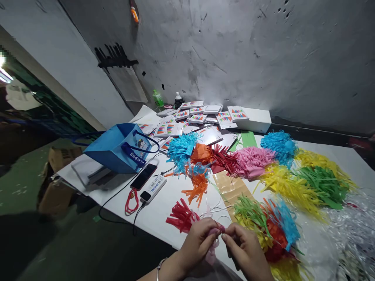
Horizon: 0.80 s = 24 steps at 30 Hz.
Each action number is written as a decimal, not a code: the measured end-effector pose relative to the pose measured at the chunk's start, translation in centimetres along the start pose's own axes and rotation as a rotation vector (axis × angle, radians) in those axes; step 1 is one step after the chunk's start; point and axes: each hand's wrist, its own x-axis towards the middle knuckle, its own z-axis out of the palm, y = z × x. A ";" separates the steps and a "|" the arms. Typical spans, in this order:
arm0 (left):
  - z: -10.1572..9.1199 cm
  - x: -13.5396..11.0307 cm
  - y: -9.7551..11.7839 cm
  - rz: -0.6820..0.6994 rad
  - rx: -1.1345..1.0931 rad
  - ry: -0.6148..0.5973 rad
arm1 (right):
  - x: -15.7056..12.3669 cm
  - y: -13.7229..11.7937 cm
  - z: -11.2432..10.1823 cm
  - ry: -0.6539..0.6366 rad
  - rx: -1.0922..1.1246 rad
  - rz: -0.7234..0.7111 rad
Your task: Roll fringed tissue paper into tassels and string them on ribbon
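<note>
the table [156,214] ends in an edge just left of the left hand [202,238]; beyond and left of that hand, bare white surface opens up to the power bank [153,188] and phone [144,175]. the left hand and right hand [246,249] pinch narrow on the twisted end of the red tassel [180,215], its fringe fanning out beyond the left hand. mixed tassels [274,228] crowd the right hand's right side, with clear plastic [353,224] farther right and brown paper [233,187] beyond both hands
</note>
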 end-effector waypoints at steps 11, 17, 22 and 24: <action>-0.4 0.1 0.3 -0.061 -0.129 -0.019 | 0.1 0.5 0.5 -0.001 0.147 0.014; 0.0 0.6 0.2 -0.059 -0.221 0.114 | 0.4 1.1 1.2 -0.034 -0.090 -0.078; -1.3 1.2 -1.3 -0.132 -0.276 0.416 | 0.6 5.7 -3.8 0.083 -0.544 -0.096; -1.9 1.4 -2.2 -0.170 -0.284 0.504 | 0.5 7.6 -6.6 0.211 -0.731 0.005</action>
